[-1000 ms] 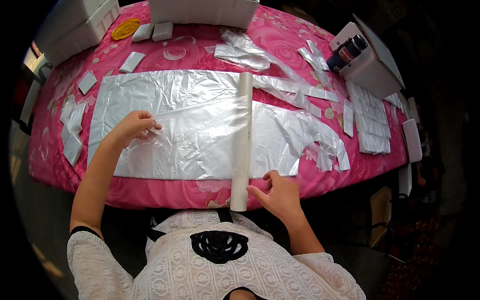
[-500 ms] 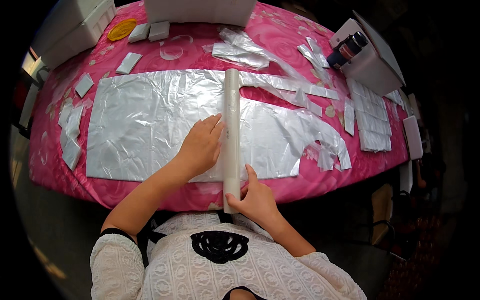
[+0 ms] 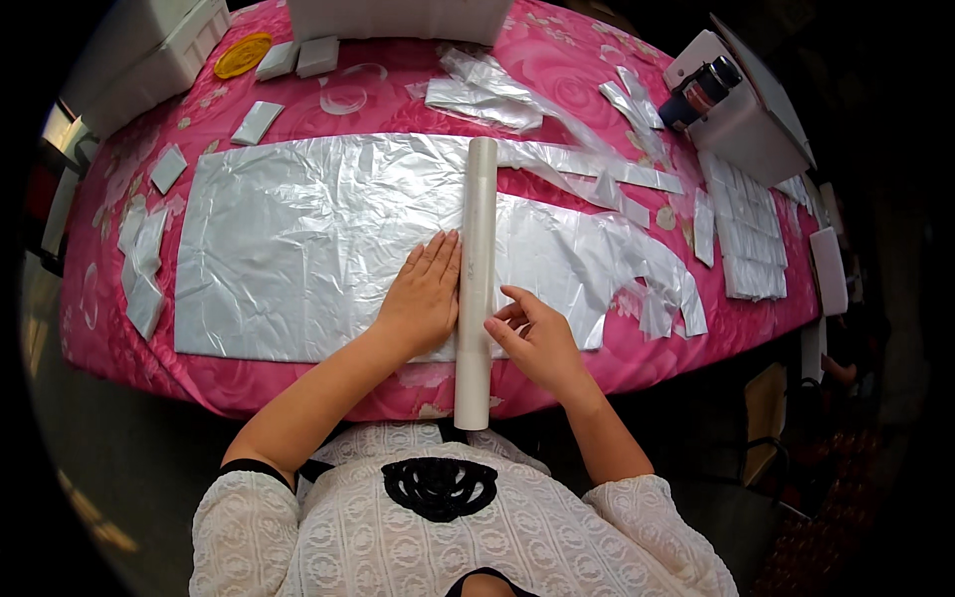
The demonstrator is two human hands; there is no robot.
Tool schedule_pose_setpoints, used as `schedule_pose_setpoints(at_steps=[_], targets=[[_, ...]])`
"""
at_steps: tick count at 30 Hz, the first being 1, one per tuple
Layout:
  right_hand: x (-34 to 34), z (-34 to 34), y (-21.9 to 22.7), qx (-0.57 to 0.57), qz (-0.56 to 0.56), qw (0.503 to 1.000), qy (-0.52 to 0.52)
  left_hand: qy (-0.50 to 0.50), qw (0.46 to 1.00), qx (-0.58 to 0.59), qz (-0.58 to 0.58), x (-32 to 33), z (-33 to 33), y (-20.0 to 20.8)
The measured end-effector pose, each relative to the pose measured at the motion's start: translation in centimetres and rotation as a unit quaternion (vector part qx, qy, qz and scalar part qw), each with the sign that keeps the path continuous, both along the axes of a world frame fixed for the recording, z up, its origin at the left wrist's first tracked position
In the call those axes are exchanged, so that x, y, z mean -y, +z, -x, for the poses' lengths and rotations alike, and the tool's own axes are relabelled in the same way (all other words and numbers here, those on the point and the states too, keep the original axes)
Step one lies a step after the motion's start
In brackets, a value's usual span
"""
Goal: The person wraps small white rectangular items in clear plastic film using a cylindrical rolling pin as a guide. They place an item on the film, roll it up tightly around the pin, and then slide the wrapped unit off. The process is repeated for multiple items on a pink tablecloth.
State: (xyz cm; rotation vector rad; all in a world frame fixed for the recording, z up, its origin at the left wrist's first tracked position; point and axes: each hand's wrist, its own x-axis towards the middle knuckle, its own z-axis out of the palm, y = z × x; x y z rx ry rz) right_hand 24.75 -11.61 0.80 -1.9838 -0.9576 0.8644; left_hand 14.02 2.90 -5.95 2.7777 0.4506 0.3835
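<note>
A long pale tube (image 3: 478,249) lies lengthwise over shiny, translucent plastic sheeting (image 3: 274,254), its near end jutting past the table edge. The sheeting is spread wide, with curved cut-outs and strap-like strips at its right end. Flat on the plastic, fingers stretched together, my left hand (image 3: 422,298) rests against the tube's left side. My right hand (image 3: 539,343) is on the other side, fingers loosely bent and apart, the thumb tip at the tube's edge; I cannot tell whether it touches. It grips nothing.
Small folded plastic packets (image 3: 144,269) lie at the left, and loose strips (image 3: 487,99) at the back. A folded plastic stack (image 3: 741,229) is at the right, near a dark bottle (image 3: 699,94) and white foam box (image 3: 746,129). More white boxes (image 3: 398,18) and a yellow disc (image 3: 242,56) stand behind.
The tube has shifted a little to the right, and my left hand has moved right with it. My right hand has slid away from the tube's near end, farther up along its side.
</note>
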Motion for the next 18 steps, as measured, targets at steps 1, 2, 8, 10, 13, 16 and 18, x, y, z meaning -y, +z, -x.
schedule_pose_setpoints(at_steps=[1, 2, 8, 10, 13, 16, 18], targets=[[-1.3, -0.9, -0.4, -0.008, -0.019, 1.000, 0.001, 0.001, 1.000, -0.001, 0.005, 0.0, 0.0, 0.1], [-2.6, -1.9, -1.0, -0.015, -0.016, 1.000, -0.004, 0.001, 1.000, -0.003, 0.007, -0.1, 0.0, 0.2], [-10.9, -7.6, -4.4, 0.031, -0.073, 0.996, -0.051, -0.009, 1.000, 0.003, 0.012, -0.1, -0.2, 0.2], [-13.3, -9.5, -5.3, -0.108, -0.124, 0.983, -0.083, -0.008, 1.000, 0.000, 0.013, -0.1, -0.2, 0.0], [-15.5, -12.4, -5.9, -0.340, -0.233, 0.900, -0.143, -0.005, 1.000, 0.006, 0.013, -0.1, -0.2, 0.2], [-15.7, -15.7, -5.4, -0.394, -0.378, 0.808, -0.222, -0.002, 1.000, 0.006, 0.009, -0.1, 0.0, 0.1], [-14.7, -18.0, -3.7, -0.354, -0.434, 0.799, -0.217, -0.002, 1.000, 0.006, 0.011, -0.2, 0.0, 0.0]])
